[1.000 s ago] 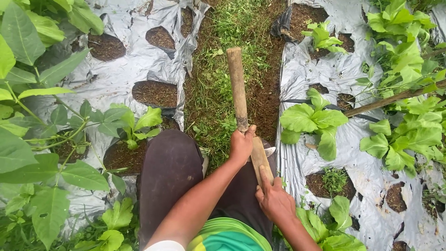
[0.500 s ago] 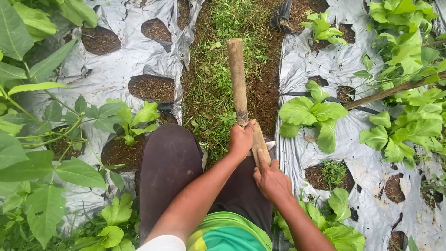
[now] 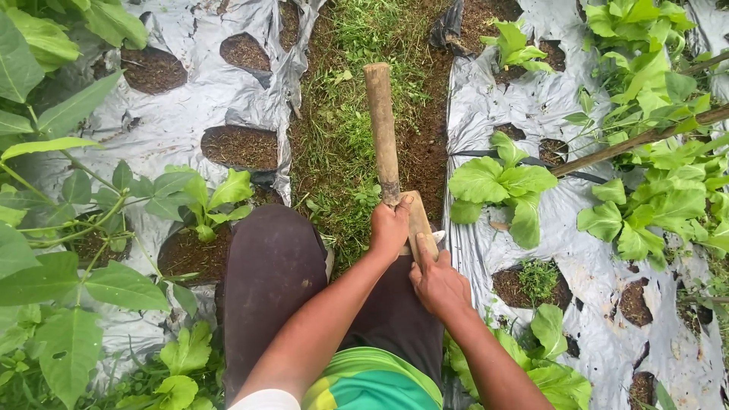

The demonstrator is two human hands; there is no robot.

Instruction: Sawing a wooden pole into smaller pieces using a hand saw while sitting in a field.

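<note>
Your left hand (image 3: 389, 228) wraps closed around the wooden handle (image 3: 382, 129), which stands up over the grass strip (image 3: 338, 114) between two plastic-mulched beds (image 3: 182, 106). Your right hand (image 3: 438, 285) sits just below, fingers closed on the handle's lower end. Leafy plants (image 3: 497, 178) at the right bed's inner edge.

Dark trousers, green-yellow striped shirt, white sleeve

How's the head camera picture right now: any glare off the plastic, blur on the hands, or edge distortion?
Head view: soft, even daylight with no hard shadows; the silver plastic mulch shines pale but not blown out; left hand, right hand and wooden handle look sharp, without motion blur; the big leaves at the left edge look enlarged and slightly soft, being close to the lens.
</note>
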